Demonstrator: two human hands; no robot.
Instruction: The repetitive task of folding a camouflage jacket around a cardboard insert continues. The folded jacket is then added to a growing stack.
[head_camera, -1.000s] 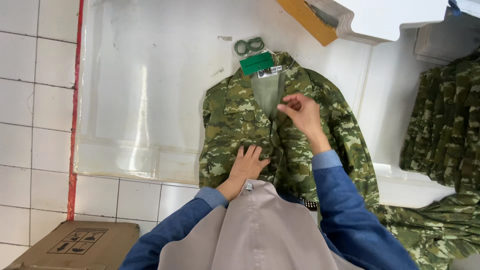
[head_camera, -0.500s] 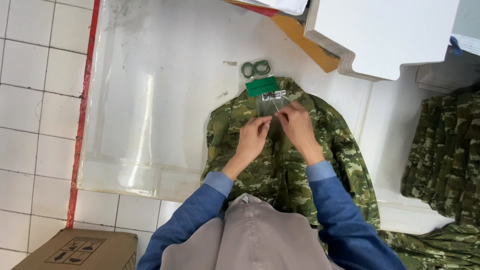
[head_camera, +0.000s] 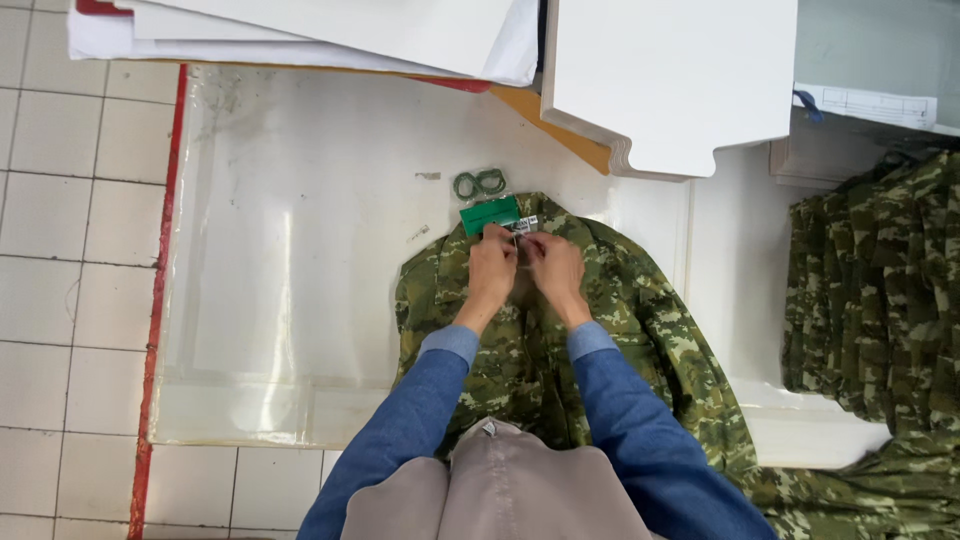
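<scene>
the table (head_camera: 300, 250) filled most of my view, a white top under a clear sheet, its left edge marked by a red strip against the tiled floor (head_camera: 60, 260). the left half of the table lay bare, with open room from the jacket out to that red edge. the far edge was crowded: a stack of white boards (head_camera: 300, 30) overhung it on the left, and a thicker pile of notched white cards (head_camera: 680, 80) on the right, with a tan board (head_camera: 560, 125) poking out between them. to the right, a row of folded camouflage garments (head_camera: 880, 290) closed off that side, and more of the same cloth trailed along the near right corner.

the jacket (head_camera: 660, 330), camouflage green, lay flat and face up at the table's middle, collar pointing away from me, its hem at the near edge under my arms. no bin or box showed.

my left hand (head_camera: 492, 268) and right hand (head_camera: 555, 270) sat side by side at the collar, almost touching, fingers pinched narrow on something small at the neck opening; i could not tell exactly what they held. just beyond my fingertips lay a green card tag (head_camera: 488, 214) touching the collar, with a small white label (head_camera: 527, 221) beside it. slightly farther lay a pair of green rings (head_camera: 480, 183), apart from the jacket.
</scene>
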